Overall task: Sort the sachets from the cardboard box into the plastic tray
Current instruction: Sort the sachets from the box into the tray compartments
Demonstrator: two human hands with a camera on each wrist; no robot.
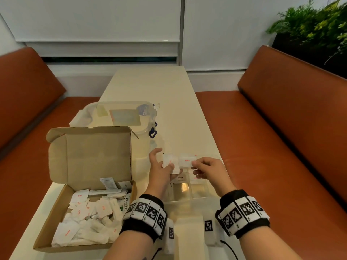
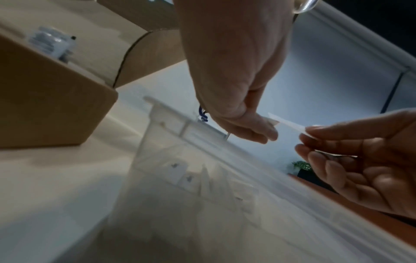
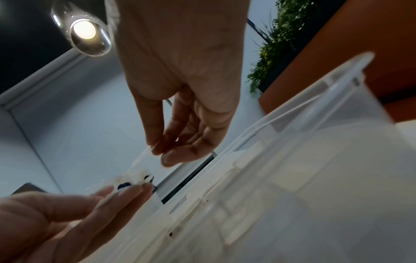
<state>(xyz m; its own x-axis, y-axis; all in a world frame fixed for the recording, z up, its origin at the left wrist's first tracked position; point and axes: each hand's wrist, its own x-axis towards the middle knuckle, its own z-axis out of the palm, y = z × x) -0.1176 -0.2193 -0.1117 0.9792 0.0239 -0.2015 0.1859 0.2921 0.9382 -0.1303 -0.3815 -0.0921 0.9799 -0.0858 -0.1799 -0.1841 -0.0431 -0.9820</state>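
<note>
Your left hand [image 1: 163,170] holds a small bunch of white sachets [image 1: 170,163], thumb on top and fingers curled beneath. Your right hand [image 1: 207,168] pinches one sachet [image 1: 186,160] with red print by its edge between thumb and fingertips, just beside the bunch. Whether the two hands share one piece I cannot tell; in the left wrist view a thin white edge runs from one grip to the other.

Both grips hang over the clear plastic tray [image 1: 199,200], which lies directly below and toward you. One compartment under your left hand shows a small label reading "Pepper", and a sachet or two with red print lies under your right hand. The other compartments look mostly bare, though the clear walls make this hard to read.

The box [image 1: 56,218] stands to the left of your left hand, lid propped open, still heaped with sachets: many white ones with red lettering, some plain white, a green-and-white Stevia pack and a grey printed one near the hinge. A lidded clear tub [image 1: 120,117] sits beyond the box.

By my reading you are early in the job: little has been sorted and most of the pile is left.
</note>
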